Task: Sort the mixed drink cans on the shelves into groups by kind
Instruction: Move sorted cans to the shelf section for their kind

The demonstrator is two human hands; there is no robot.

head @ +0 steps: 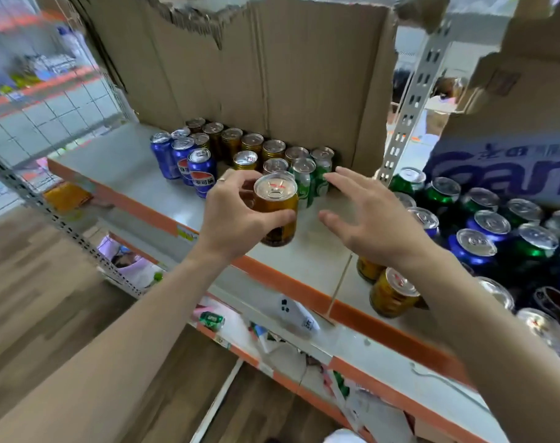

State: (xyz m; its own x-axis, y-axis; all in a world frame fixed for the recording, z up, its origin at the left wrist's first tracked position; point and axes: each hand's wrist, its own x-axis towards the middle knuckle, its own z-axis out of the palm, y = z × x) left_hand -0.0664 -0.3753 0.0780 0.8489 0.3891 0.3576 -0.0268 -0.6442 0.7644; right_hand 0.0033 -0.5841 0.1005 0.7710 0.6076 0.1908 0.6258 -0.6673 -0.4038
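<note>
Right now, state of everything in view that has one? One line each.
left hand, grips held gold can
held gold can, upright, unopened
right hand, fingers spread, holds nothing
blue cans, upright, grouped at left
gold cans row, upright, at the back
green cans, upright, right of the gold
mixed cans, upright, unsorted, far right
cardboard, top edge torn

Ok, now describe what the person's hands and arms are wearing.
Both hands are bare, no gloves: the left hand wears a thin pale ring on one finger, the right hand shows none. Both forearms are uncovered; no sleeve, watch or bracelet is visible.
</note>
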